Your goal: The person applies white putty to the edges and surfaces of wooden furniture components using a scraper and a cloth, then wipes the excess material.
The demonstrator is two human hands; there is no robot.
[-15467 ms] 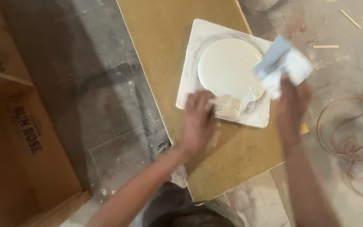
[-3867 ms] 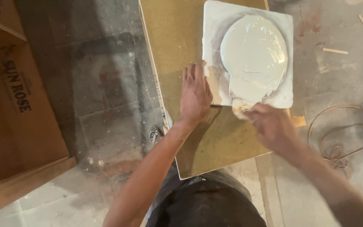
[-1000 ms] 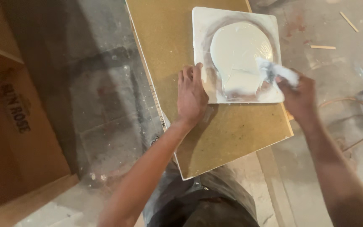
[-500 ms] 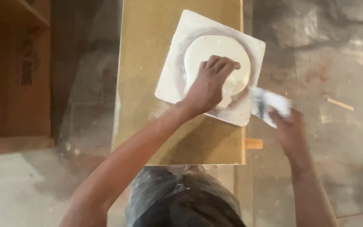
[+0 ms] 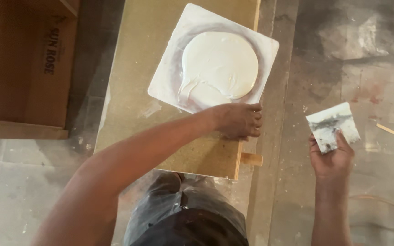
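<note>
The square white mould (image 5: pixel 174 82) lay turned like a diamond on the brown board (image 5: pixel 137 114), toward twelve o'clock from the person; inside it sat a round disc of wet white plaster (image 5: pixel 220 66), smooth on top, with a smeared tongue running out toward seven o'clock; a greyish ring showed around the disc. The left hand (image 5: pixel 240 120) rested on the board just at the mould's six o'clock corner, fingers curled under and gripping nothing, knuckles touching or nearly touching the mould's edge. The right hand (image 5: pixel 331 157) hung off the board at three o'clock over the dusty floor (image 5: pixel 365 68), pinching a flat square scraper card (image 5: pixel 333 126) smeared with white and grey, thumb across its face. A wooden crate (image 5: pixel 28 68) stood at ten o'clock; a thin wooden stick (image 5: pixel 392 132) lay on the floor beyond the card.
</note>
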